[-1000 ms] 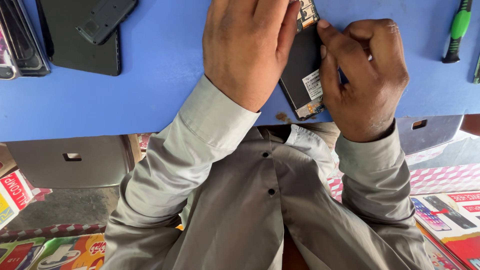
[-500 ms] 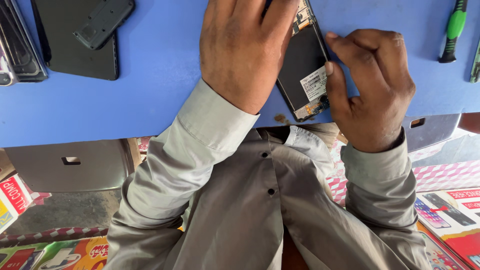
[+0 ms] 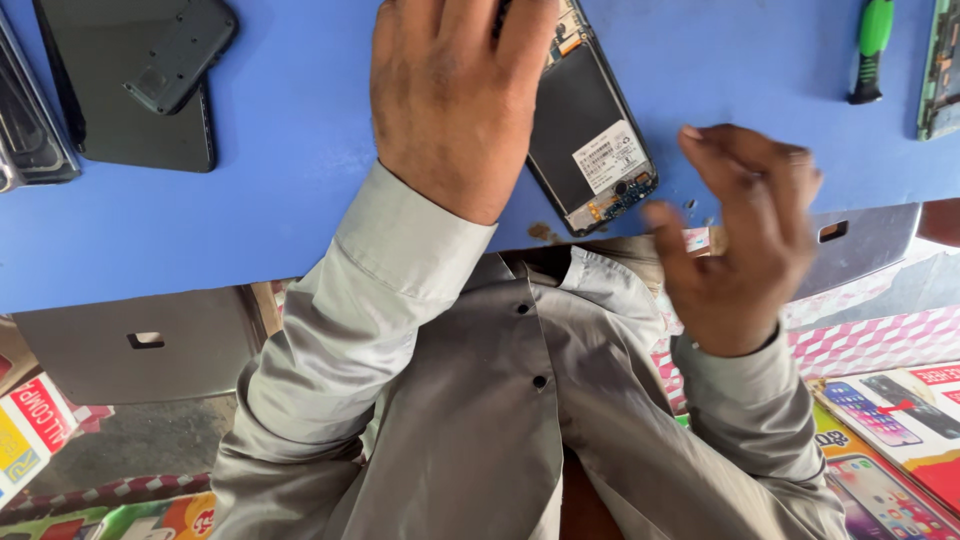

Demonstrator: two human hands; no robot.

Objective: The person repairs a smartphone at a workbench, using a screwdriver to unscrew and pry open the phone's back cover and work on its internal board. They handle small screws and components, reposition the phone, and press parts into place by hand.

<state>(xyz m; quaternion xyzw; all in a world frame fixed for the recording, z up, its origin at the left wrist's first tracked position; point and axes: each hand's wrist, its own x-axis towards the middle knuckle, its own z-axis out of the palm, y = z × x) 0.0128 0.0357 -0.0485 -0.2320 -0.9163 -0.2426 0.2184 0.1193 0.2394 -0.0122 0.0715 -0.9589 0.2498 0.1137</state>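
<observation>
While the blue surface [image 3: 300,150] spreads wide under everything, the left hand [image 3: 450,100] lies flat across the top of the opened phone [image 3: 590,130], fingers spread and pressing it down, not gripping; the phone rests near the surface's front edge, its dark battery and white label showing. Keeping that palm firm looks like the way to stop the phone sliding, and any prying is best kept shallow along the frame, clear of the small board at the lower end. Dark back covers [image 3: 130,90] sit well apart at far left, a green screwdriver [image 3: 870,50] at far right. Compared with half a second ago, the right hand [image 3: 740,240] has lifted off the phone's edge and hangs beside it, fingers loosely curled and holding nothing.
</observation>
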